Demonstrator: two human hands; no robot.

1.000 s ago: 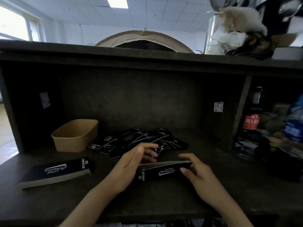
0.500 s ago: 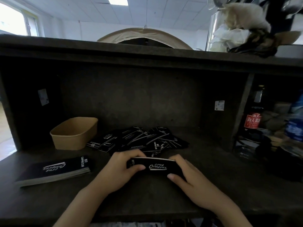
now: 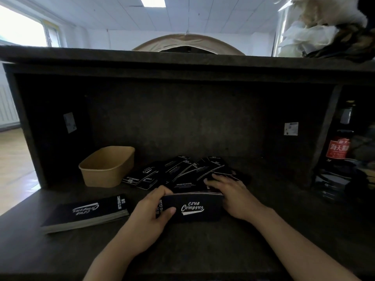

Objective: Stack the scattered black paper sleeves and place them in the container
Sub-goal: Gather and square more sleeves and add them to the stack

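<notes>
Black paper sleeves (image 3: 182, 174) lay scattered in a loose fan toward the back of the bench (image 3: 274, 230), near its middle, overlapping each other, white print facing up. In front of that fan I saw a gathered stack (image 3: 192, 208) of them, top face reading "CLUB CAMPING". The left hand (image 3: 150, 218) gripped the stack's left end, thumb curled over the top face, fingers wrapped behind the far edge. The right hand (image 3: 233, 196) sat at the stack's right end, palm down, fingers reaching forward onto the scattered sleeves; whether they pinched 1 I could not tell.

A 2nd stack (image 3: 85, 212), squared up, lay flat near the bench's front-left corner, apart from both hands, its lettering upside down to me.

The container (image 3: 107, 166), a tan paper tub, stood at the back left of the bench, just beside the left end of the scattered fan. I saw nothing inside it from this angle.

Past the divider on the right, a dark bottle (image 3: 337, 147) with a red label stood upright.
</notes>
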